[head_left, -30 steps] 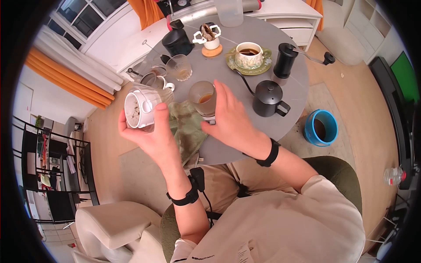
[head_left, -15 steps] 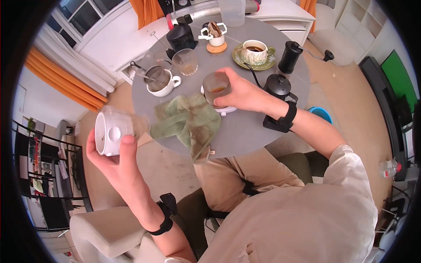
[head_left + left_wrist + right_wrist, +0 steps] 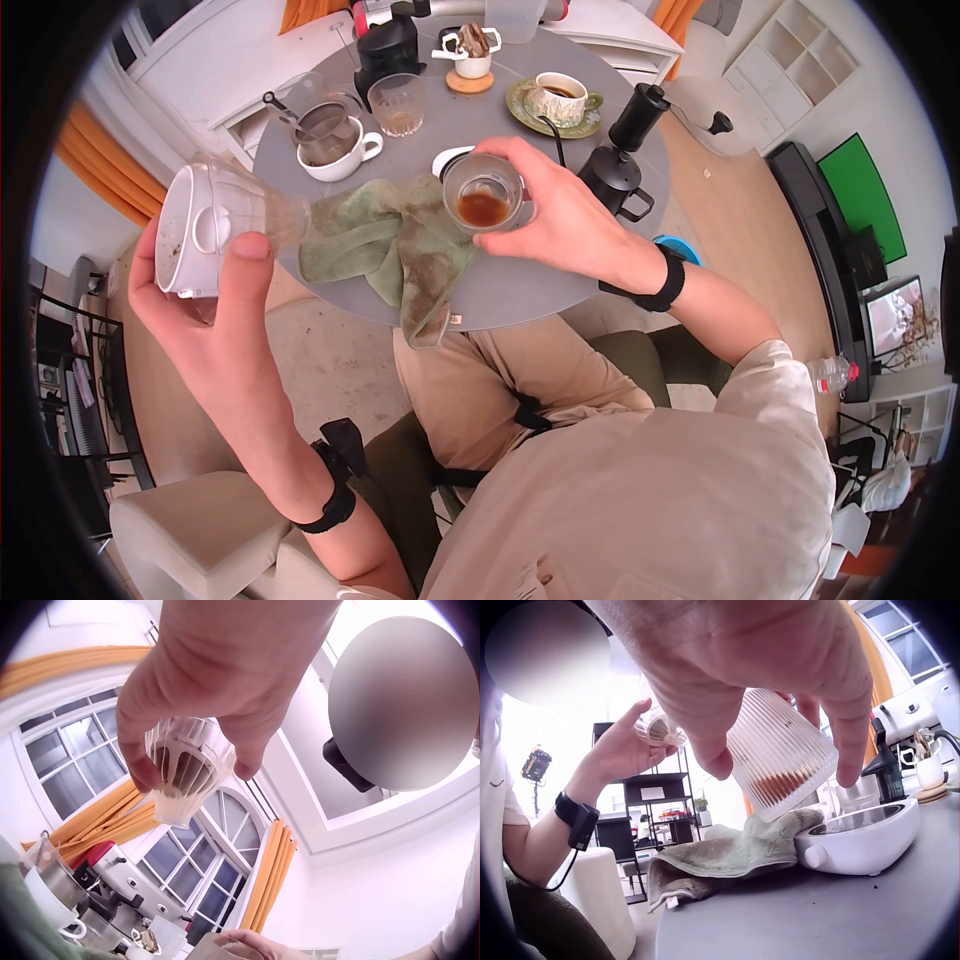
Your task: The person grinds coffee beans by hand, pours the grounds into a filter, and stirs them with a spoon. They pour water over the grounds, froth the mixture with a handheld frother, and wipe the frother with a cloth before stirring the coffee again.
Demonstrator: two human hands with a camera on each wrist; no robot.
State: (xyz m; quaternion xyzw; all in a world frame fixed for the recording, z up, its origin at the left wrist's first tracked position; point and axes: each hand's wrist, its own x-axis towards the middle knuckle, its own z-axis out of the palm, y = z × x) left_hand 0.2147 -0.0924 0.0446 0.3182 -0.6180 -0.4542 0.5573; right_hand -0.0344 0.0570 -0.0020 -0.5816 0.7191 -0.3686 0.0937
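My left hand holds a white and clear ribbed coffee dripper, tipped on its side left of the table. Dark specks show inside its rim, and the left wrist view shows its ribbed cone between thumb and fingers. My right hand grips a ribbed glass with a little brown coffee at the bottom. The glass is tilted, above the table's near side. Close by is a round white warmer with a dark top and a knob. A stained green cloth lies between the hands, hanging over the table edge.
On the grey table stand a white cup with a strainer, another glass, a patterned cup on a green saucer, a black kettle and a hand grinder. A blue bucket sits beyond the right edge.
My left hand has carried the dripper away to the left. The right hand, first beside the glass, has taken hold of it, lifted it off the warmer and tilted it.
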